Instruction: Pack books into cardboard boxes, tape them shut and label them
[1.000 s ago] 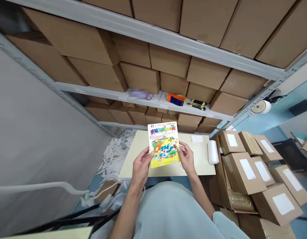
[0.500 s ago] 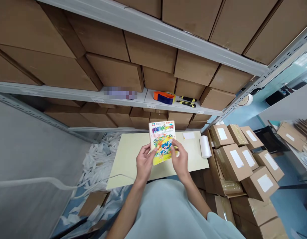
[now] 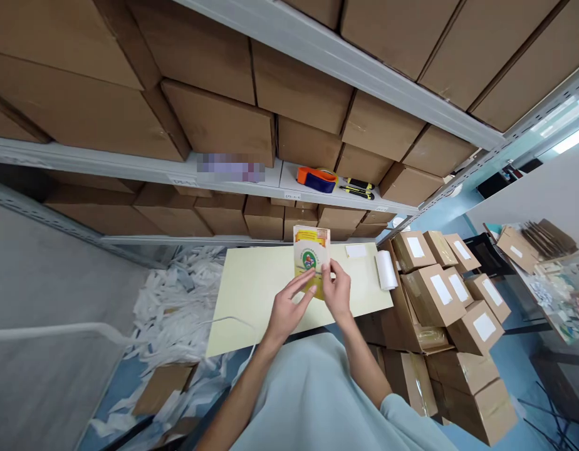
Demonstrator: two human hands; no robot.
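Note:
A small paperback book (image 3: 304, 246) with a white and yellow cover and a round green emblem is held up over the pale yellow tabletop (image 3: 252, 282). My right hand (image 3: 337, 289) grips its right edge between thumb and fingers. Across the lower left of the cover lies my left hand (image 3: 292, 304), fingers stretched out and thumb apart, touching the book. The book's lower edge is partly covered by the hands.
Right of the book are a white label (image 3: 356, 250) and a white roll (image 3: 386, 270). Stacked cartons (image 3: 440, 291) stand beside the table. On the shelf (image 3: 271, 178) lie an orange and blue tape dispenser (image 3: 316, 180) and black-yellow cutters (image 3: 358, 188). Paper scraps (image 3: 177, 300) cover the left floor.
The book has been turned from its colourful cartoon cover to the side with the green emblem. My left hand has shifted from its left edge onto its face.

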